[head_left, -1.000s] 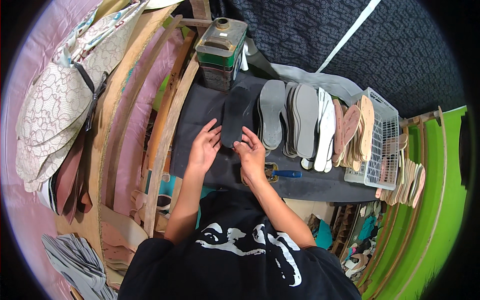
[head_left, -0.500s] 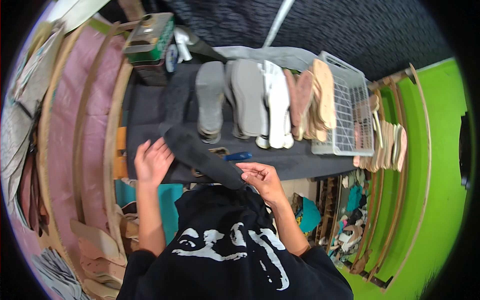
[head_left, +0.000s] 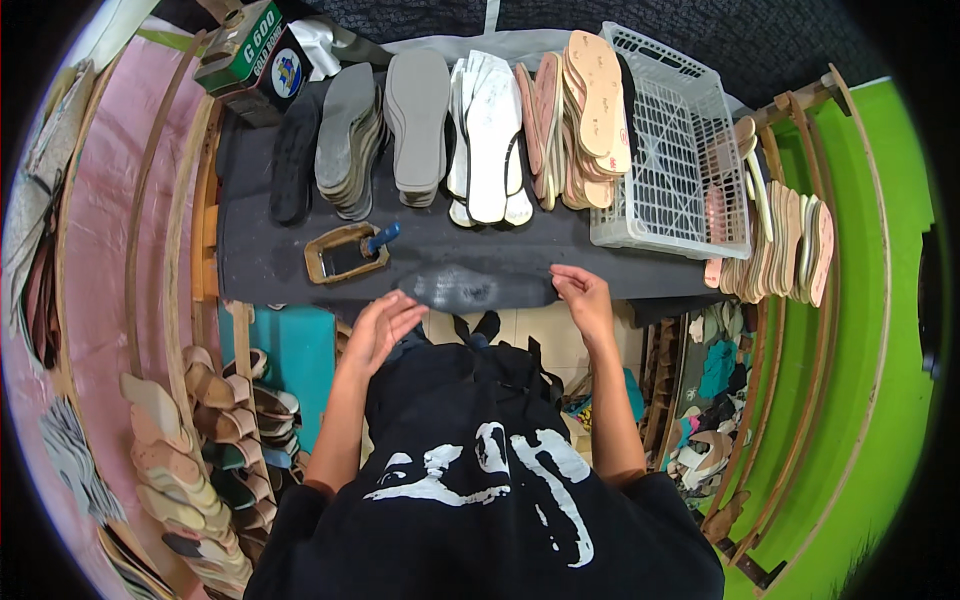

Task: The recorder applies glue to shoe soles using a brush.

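A black shoe sole piece (head_left: 455, 289), shiny in its middle, lies crosswise at the front edge of the dark table (head_left: 520, 248). My right hand (head_left: 590, 305) pinches its right tip between thumb and fingers. My left hand (head_left: 378, 332) is at the other end, fingers stretched out and touching or nearly touching the tip. Left of the sole stands a small cut-open tray (head_left: 318, 272) with a brownish rim. A blue-handled tool (head_left: 383, 237) rests in it, its working end hidden.
Along the back stand a black piece (head_left: 295, 155) and stacks of dark grey (head_left: 345, 135), light grey (head_left: 417, 125), white (head_left: 490, 150) and peach (head_left: 600, 90) soles. A white plastic crate (head_left: 668, 238) is at right, a green tin (head_left: 245, 55) at far left. Racks of soles (head_left: 790, 245) flank the table.
The black sole has swung from slanting to nearly level. Both hands have shifted rightward in the picture, the left closer to the sole's end. The view has also moved, showing the tray more fully.
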`<state>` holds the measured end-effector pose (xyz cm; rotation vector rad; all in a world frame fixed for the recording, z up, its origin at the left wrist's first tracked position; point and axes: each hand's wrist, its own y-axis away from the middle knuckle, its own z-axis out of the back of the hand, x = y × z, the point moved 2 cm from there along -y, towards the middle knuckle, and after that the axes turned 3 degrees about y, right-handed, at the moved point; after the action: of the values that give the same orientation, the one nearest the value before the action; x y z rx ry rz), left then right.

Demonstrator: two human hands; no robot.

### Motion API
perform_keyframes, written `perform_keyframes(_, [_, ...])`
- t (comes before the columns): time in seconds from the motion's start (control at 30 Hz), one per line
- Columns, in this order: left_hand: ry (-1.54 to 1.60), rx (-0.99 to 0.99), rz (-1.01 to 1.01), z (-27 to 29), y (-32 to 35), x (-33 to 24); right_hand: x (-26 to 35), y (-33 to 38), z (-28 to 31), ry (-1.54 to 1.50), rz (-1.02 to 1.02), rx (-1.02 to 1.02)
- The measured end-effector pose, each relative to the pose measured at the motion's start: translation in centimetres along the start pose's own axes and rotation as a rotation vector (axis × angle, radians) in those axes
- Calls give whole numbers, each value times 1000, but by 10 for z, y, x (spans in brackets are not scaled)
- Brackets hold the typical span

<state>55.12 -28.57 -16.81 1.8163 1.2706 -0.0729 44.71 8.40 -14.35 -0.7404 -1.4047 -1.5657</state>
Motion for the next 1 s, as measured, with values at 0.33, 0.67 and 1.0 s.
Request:
perform_keyframes(0.33, [-87, -87, -262, -26, 12, 14, -1, -23, -18, 91, 246, 37])
perform_keyframes(0.67, [-563, -246, -709, -5, 30, -28, 74, 24, -91, 711, 717, -283])
perform_keyframes(1.0, [-1308, -282, -971, 6, 28, -132, 94, 3, -165, 322, 470, 8])
